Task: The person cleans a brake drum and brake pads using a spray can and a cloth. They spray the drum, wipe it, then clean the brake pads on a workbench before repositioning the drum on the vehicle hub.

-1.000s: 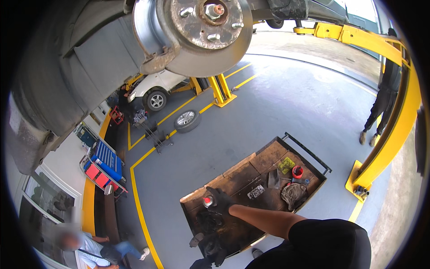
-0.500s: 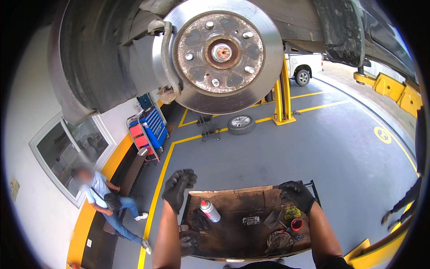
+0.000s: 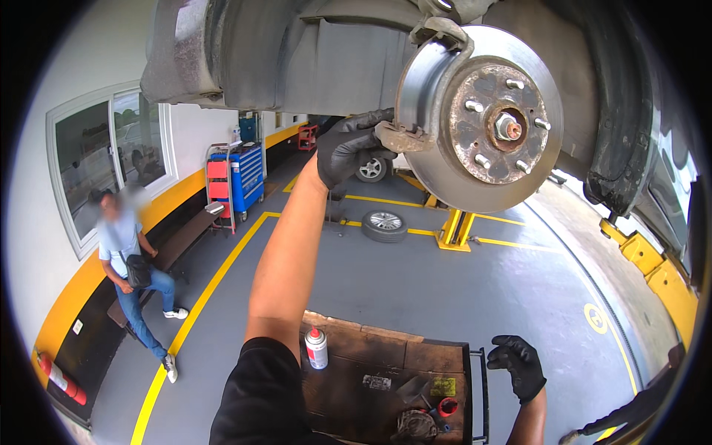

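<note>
My left hand [image 3: 347, 148], in a black glove, is raised to the lower end of the rusty caliper bracket [image 3: 406, 138]. Its fingers are stretched out and apart; the fingertips reach the bracket and are partly hidden there. The bracket straddles the left edge of a shiny brake disc [image 3: 519, 189] with several wheel studs around its rusty hub [image 3: 507, 126]. My right hand [image 3: 517, 367], also gloved, hangs low beside the black handle [image 3: 478, 393] of a cart. Its fingers are loosely bent, apart from the thumb, with nothing in them.
On the cardboard-topped cart [image 3: 356, 326] stand a spray can [image 3: 317, 348], a red cup [image 3: 447, 406] and a dirty rag [image 3: 417, 426]. A person [image 3: 133, 252] sits on a bench at left. A wheel [image 3: 384, 226] lies near a yellow lift post [image 3: 455, 230].
My left hand has risen from above the cart to the bracket. My right hand has moved from over the cart to beyond its right edge. The view has shifted, placing the disc further right.
</note>
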Motion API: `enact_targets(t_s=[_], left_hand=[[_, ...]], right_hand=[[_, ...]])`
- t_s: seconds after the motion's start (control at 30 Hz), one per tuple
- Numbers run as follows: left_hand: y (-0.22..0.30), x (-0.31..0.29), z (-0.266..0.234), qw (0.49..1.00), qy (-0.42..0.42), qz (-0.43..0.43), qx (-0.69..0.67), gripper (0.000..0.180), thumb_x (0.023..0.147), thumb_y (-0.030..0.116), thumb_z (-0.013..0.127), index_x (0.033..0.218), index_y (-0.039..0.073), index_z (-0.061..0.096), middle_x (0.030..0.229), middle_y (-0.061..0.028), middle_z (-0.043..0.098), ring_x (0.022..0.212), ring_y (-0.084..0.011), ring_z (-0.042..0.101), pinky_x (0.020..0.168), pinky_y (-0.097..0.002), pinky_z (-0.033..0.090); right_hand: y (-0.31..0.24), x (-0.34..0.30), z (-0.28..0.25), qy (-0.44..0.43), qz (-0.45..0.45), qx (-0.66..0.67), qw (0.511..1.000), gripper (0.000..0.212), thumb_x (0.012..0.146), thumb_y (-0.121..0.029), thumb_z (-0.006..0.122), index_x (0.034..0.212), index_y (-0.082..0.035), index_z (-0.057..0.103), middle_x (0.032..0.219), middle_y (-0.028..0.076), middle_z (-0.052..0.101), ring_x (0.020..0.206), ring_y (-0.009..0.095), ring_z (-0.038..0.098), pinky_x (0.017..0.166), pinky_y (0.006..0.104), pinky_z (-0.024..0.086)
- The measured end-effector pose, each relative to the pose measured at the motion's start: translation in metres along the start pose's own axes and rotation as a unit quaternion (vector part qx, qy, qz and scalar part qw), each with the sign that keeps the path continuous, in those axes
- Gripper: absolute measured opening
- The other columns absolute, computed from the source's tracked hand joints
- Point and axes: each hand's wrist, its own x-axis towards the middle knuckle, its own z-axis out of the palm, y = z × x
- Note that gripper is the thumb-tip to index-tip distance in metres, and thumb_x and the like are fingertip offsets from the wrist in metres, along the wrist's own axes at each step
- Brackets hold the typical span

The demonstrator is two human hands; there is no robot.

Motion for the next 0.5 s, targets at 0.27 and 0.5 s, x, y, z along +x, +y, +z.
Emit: enact_targets(t_s=[0.27,0.5], left_hand=[[-0.019,0.023,-0.018,0.996,-0.049,0.011,0.080,0.040,0.104,0.007,0.062,0.143,0.001,0.061,0.125,-0.0078,0.072,0.108,-0.0139,0.068,0.097,-0.0289,0.056],[-0.024,0.033,-0.028,0.974,-0.052,0.070,0.208,0.040,0.100,0.020,0.064,0.138,0.007,0.065,0.114,-0.0086,0.075,0.095,-0.0159,0.066,0.089,-0.0331,0.054]], right_hand=[[-0.214,-0.011,0.219,0.108,-0.474,-0.464,0.740,0.022,0.088,0.001,0.068,0.109,0.003,0.072,0.090,0.012,0.072,0.079,0.018,0.068,0.076,0.0301,0.053],[-0.296,0.112,0.344,0.173,-0.364,-0.857,0.322,0.011,0.089,-0.017,0.073,0.094,-0.010,0.080,0.088,0.011,0.077,0.088,0.029,0.075,0.083,0.0429,0.055]])
